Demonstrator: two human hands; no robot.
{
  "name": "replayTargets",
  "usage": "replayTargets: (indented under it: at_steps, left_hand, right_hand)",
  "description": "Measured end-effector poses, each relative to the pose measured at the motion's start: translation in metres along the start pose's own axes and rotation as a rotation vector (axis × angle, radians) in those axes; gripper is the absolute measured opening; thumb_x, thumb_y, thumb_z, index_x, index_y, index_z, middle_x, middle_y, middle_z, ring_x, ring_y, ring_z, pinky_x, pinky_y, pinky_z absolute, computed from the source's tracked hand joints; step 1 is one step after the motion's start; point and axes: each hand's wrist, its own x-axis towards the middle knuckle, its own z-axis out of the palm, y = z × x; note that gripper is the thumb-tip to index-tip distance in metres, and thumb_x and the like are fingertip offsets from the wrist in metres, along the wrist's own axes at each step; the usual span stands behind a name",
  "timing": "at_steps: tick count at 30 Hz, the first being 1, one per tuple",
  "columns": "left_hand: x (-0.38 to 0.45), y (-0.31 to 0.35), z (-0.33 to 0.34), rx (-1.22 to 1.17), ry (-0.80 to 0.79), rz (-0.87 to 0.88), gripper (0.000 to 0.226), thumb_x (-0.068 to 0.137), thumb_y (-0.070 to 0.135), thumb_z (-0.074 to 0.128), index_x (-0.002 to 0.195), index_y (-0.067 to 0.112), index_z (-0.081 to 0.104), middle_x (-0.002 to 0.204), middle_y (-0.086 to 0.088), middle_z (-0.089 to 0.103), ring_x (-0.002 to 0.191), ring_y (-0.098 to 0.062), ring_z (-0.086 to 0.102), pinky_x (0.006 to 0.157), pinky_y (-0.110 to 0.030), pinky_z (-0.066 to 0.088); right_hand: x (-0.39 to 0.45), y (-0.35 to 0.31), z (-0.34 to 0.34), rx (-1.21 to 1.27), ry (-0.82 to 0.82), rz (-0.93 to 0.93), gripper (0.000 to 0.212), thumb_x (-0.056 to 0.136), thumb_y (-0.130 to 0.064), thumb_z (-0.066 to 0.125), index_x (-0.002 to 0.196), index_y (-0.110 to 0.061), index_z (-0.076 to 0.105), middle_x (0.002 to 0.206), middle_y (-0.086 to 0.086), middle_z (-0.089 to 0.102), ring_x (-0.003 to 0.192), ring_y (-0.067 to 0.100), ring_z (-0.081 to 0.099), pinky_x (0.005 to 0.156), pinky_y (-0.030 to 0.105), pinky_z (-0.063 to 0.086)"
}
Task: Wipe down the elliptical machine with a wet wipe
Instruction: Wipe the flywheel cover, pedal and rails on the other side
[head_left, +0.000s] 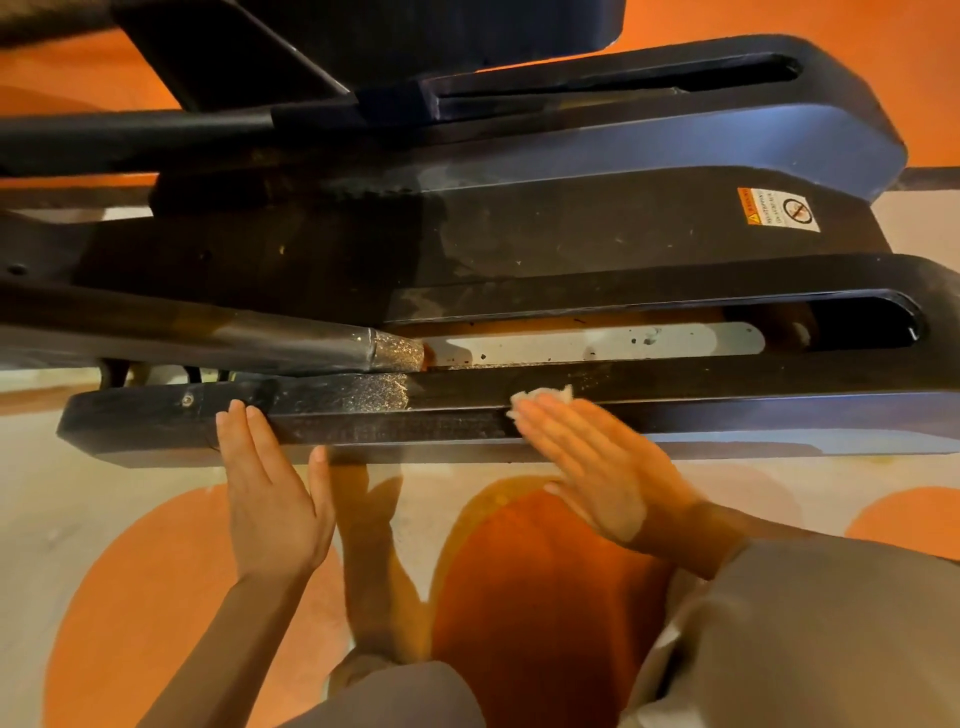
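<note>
Black elliptical machine (519, 234) base fills view. Right hand (597, 467), fingers flat, presses white wet wipe (540, 397) onto near rail (363, 421) top edge. Left hand (270, 499), fingers straight, rests on rail's side further left. Orange-beige floor (130, 571) below.

Two bare hands, left hand (272, 499) and right hand (597, 467), no gloves or jewellery seen. Forearms uncovered. Grey sleeve (810, 623) worn on right arm; grey fabric noted lower centre.
</note>
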Motion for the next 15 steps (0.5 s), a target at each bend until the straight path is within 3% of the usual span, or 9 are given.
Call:
replayTargets:
  at_steps: [5, 7, 12, 15]
  left_hand:
    - [0.000, -0.001, 0.002, 0.009, 0.003, -0.007, 0.072, 0.101, 0.040, 0.033, 0.153, -0.007, 0.015, 0.162, -0.023, 0.011, 0.152, -0.032, 0.004, 0.123, -0.042, 0.010]
    - [0.000, 0.000, 0.002, 0.003, 0.007, 0.003, 0.072, 0.102, 0.040, 0.033, 0.152, -0.008, 0.016, 0.162, -0.024, 0.012, 0.152, -0.033, 0.005, 0.123, -0.043, 0.011]
    - [0.000, -0.002, 0.001, 0.003, 0.008, 0.024, 0.071, 0.102, 0.039, 0.034, 0.152, -0.009, 0.017, 0.161, -0.025, 0.014, 0.152, -0.035, 0.006, 0.123, -0.047, 0.014]
    - [0.000, 0.000, 0.002, -0.011, 0.013, 0.014, 0.071, 0.101, 0.039, 0.034, 0.152, -0.009, 0.017, 0.161, -0.025, 0.013, 0.152, -0.034, 0.006, 0.122, -0.048, 0.015]
  right_hand:
    - [-0.051, 0.028, 0.002, -0.168, 0.037, 0.113, 0.067, 0.103, -0.045, 0.021, 0.155, -0.005, 0.009, 0.163, 0.014, -0.001, 0.150, 0.028, 0.002, 0.122, 0.041, 0.000]
    - [-0.068, 0.035, 0.004, -0.230, 0.023, 0.147, 0.070, 0.101, -0.046, 0.026, 0.155, -0.005, 0.008, 0.163, 0.014, -0.001, 0.150, 0.029, 0.002, 0.122, 0.042, 0.000]
    - [-0.074, 0.026, 0.003, -0.203, -0.003, 0.313, 0.072, 0.100, -0.050, 0.021, 0.156, -0.008, 0.004, 0.163, 0.011, -0.005, 0.151, 0.027, -0.001, 0.122, 0.041, -0.002]
    - [-0.077, 0.024, -0.005, -0.180, -0.040, 0.444, 0.077, 0.097, -0.049, 0.029, 0.156, -0.007, 0.001, 0.163, 0.011, -0.008, 0.150, 0.028, -0.003, 0.122, 0.040, -0.003]
